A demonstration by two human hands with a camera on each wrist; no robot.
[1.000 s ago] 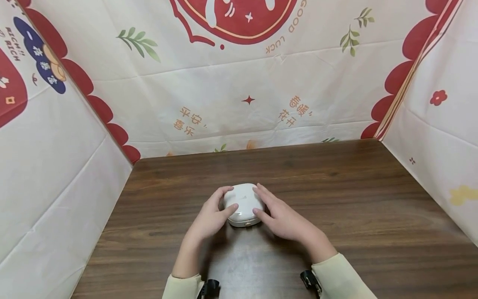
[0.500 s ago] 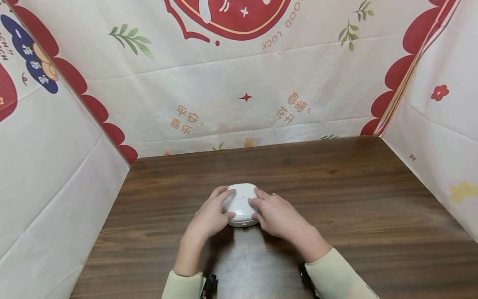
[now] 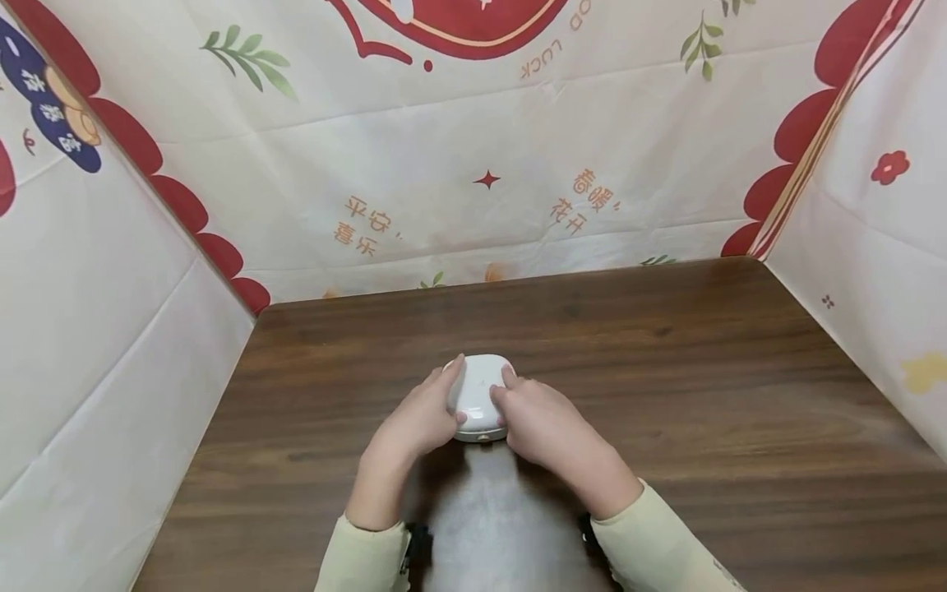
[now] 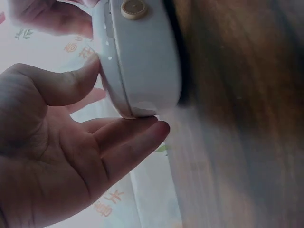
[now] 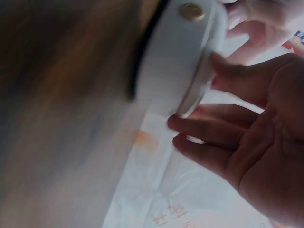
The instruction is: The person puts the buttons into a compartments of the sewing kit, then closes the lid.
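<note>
A white rounded case (image 3: 479, 396) with a smooth lid sits at the middle of the wooden table, its lid seam running around the side. On its near face is a small round gold button (image 4: 134, 8). My left hand (image 3: 416, 421) grips the left side, thumb at the near edge of the lid and a finger along the upper left. From the right, my right hand (image 3: 543, 421) holds the other side, its thumb (image 5: 228, 71) against the lid and fingertips at the lower side. The lid looks closed in both wrist views.
The dark wooden table (image 3: 666, 370) stretches out around the case. White printed cloth (image 3: 444, 131) hangs along the back edge, with more cloth (image 3: 111, 312) at the left and right sides. Pale sleeves (image 3: 366, 555) with black wrist straps cover the forearms.
Both hands have shifted their fingers on the case, the right-hand fingers curling in more and the left index finger lifting along the lid edge. The head view has tilted slightly; the case stays about where it was.
</note>
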